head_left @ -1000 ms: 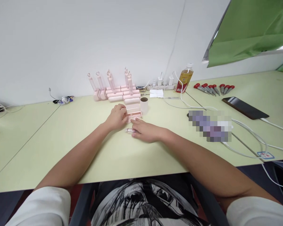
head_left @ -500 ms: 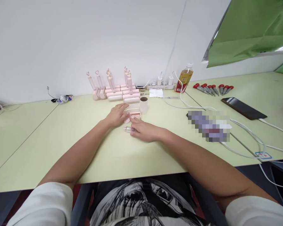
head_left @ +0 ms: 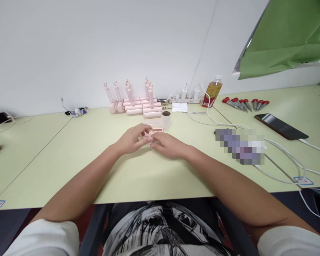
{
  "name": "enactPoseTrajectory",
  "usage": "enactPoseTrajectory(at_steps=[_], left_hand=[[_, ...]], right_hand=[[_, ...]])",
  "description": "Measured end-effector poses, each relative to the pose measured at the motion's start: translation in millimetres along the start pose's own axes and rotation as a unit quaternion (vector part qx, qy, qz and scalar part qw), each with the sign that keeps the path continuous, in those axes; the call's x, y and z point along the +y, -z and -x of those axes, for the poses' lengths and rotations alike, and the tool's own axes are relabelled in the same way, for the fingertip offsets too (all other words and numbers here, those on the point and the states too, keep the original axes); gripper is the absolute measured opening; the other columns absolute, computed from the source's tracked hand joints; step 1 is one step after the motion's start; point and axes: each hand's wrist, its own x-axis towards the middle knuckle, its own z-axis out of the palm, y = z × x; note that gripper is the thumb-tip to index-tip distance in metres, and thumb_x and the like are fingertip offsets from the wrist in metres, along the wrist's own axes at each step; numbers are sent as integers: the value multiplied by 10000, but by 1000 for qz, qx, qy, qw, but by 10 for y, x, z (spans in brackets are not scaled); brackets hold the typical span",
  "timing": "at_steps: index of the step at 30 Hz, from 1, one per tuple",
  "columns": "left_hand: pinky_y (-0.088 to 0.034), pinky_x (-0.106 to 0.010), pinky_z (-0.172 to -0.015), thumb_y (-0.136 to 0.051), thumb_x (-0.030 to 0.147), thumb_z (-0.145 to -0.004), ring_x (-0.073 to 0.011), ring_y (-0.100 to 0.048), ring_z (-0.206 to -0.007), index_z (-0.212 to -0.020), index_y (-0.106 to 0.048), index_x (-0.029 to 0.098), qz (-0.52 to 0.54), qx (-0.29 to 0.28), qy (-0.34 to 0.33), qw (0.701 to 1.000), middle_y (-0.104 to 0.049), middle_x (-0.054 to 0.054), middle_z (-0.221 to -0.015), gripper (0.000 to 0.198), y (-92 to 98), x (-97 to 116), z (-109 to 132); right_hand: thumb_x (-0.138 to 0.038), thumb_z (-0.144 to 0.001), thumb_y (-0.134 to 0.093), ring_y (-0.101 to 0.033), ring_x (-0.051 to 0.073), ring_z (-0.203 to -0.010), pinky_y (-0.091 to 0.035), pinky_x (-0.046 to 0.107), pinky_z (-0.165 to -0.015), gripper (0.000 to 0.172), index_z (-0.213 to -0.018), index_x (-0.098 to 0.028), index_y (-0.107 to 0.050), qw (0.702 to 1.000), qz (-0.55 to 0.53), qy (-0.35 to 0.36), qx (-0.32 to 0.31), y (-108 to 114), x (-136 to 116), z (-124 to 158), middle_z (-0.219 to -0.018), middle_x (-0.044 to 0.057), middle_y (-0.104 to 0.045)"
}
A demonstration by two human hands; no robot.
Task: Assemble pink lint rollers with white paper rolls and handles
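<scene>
My left hand (head_left: 130, 139) and my right hand (head_left: 168, 145) meet fingertip to fingertip just above the pale green table (head_left: 69, 156). The left fingers pinch a small pink part (head_left: 147, 138). The right fingers curl around a small clear tube that is almost fully hidden in the hand. Just behind the fingertips lies an open pink case (head_left: 154, 130). A short cardboard tube (head_left: 166, 119) stands upright to the right of the case.
A group of pink rollers and boxes (head_left: 134, 103) lines the wall. Right of it are a power strip (head_left: 188, 99), a bottle (head_left: 212, 91), red-handled screwdrivers (head_left: 242, 103), a phone (head_left: 281, 126) and white cables (head_left: 282, 153). A blurred patch (head_left: 240, 144) lies at the right.
Both hands lifted off the table and drew together. The clear tube that lay under my right fingers is gone from the tabletop. The view shifted slightly.
</scene>
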Motion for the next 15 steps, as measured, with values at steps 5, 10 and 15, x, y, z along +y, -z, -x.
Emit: enactPoseTrajectory(at_steps=[5, 10, 15], left_hand=[[-487, -286, -745, -454, 442, -960, -178, -642, -856, -1071, -654, 196, -12, 7, 51, 999, -709, -60, -992, 336, 126, -67, 208], [-482, -329, -794, -495, 469, -936, -214, -656, -898, -1007, -672, 196, -73, -38, 78, 994, -719, -59, -996, 333, 263, -55, 217], [-467, -348, -779, -428, 304, -963, -222, -651, -870, -1001, -626, 185, -173, -110, 5, 979, -697, -78, -980, 234, 35, 325, 115]], right_hand=[[-438, -893, -552, -491, 138, -670, -333, 262, -625, 260, -869, -182, -593, 995, -64, -74, 5, 54, 57, 11, -760, 0, -579], [-464, -823, -629, -438, 99, -572, -347, 239, -549, 308, -722, -180, -564, 976, -182, -120, 20, 7, 108, -13, -673, -36, -505], [-569, -796, -661, -399, 92, -418, -359, 235, -401, 390, -726, -201, -552, 938, -289, -192, 3, -92, 22, 0, -518, -76, -396]])
